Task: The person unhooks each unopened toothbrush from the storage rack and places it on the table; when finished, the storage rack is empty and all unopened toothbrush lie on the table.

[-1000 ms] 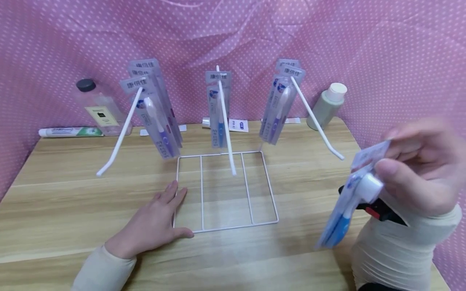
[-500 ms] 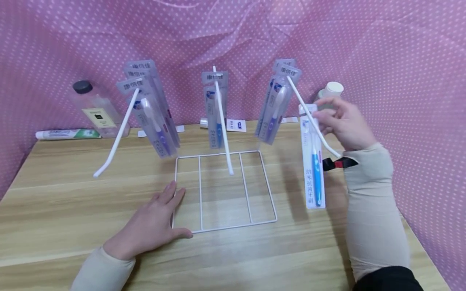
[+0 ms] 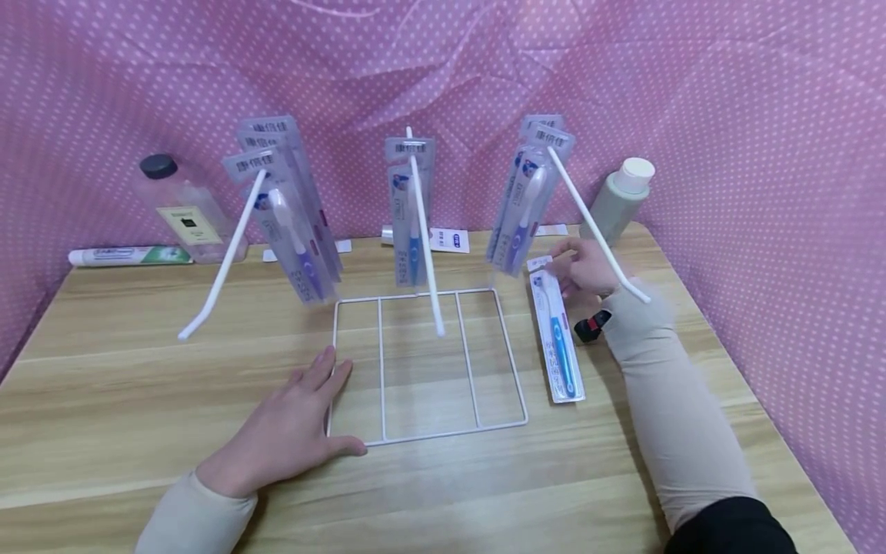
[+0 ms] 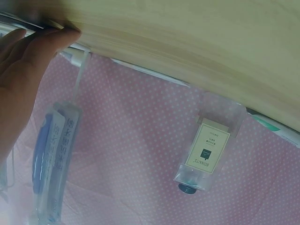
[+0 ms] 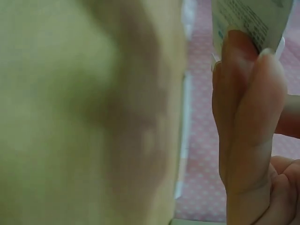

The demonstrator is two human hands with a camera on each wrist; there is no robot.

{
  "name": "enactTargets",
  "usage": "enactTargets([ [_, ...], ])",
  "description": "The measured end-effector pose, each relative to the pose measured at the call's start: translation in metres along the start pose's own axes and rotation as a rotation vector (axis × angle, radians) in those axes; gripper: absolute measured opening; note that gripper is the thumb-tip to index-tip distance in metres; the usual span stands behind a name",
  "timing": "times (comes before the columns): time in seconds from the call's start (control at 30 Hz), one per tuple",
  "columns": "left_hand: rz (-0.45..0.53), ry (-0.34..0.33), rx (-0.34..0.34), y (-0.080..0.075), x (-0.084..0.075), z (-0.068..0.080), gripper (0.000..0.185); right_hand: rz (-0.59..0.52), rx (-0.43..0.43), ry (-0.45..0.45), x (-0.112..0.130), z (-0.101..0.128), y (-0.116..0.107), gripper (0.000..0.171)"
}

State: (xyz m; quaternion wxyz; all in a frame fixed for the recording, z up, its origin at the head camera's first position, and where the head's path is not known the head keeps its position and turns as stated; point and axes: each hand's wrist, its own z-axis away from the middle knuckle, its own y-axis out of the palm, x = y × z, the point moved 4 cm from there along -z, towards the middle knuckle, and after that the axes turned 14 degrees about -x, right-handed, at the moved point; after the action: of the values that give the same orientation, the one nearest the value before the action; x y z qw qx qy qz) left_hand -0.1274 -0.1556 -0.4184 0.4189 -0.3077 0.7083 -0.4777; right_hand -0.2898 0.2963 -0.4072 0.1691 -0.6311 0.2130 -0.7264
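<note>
A white wire rack [image 3: 513, 352] stands on the wooden table, with three slanted pegs carrying packaged toothbrushes [image 3: 294, 211]. My left hand [image 3: 304, 408] lies flat on the table, fingers straight against the rack's left base wire; in the left wrist view the left hand [image 4: 23, 61] shows beside a hanging pack [image 4: 51, 159]. My right hand [image 3: 567, 261] pinches the top of a blue toothbrush pack [image 3: 557, 338], which lies flat on the table just right of the rack, under the right peg [image 3: 588, 223]. Seen from the right wrist, the fingers [image 5: 248, 108] grip the pack's card edge [image 5: 248, 18].
At the back left stand a clear bottle with a black cap [image 3: 183, 208] and a toothpaste tube [image 3: 128, 254]. A green bottle with a white cap [image 3: 619, 200] stands back right. Pink dotted cloth encloses the table on three sides.
My right hand has brought the blue toothbrush pack from the air near the right peg down onto the table beside the rack. The left hand has stayed put.
</note>
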Motion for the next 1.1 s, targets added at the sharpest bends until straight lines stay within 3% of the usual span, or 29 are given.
enactTargets([
  [0.27, -0.011, 0.022, -0.009, -0.0012, -0.0016, -0.0006, 0.114, 0.192, -0.004, 0.057, -0.0035, 0.0044, 0.0096, 0.029],
  [0.8, -0.003, 0.012, 0.003, 0.0005, 0.0013, -0.0004, 0.112, 0.331, -0.067, 0.058, -0.0074, 0.0001, 0.0063, 0.023],
  [1.1, 0.003, -0.001, 0.006, -0.0004, 0.0007, -0.0013, 0.112, 0.313, -0.079, 0.083, -0.0080, -0.0001, 0.0048, 0.025],
])
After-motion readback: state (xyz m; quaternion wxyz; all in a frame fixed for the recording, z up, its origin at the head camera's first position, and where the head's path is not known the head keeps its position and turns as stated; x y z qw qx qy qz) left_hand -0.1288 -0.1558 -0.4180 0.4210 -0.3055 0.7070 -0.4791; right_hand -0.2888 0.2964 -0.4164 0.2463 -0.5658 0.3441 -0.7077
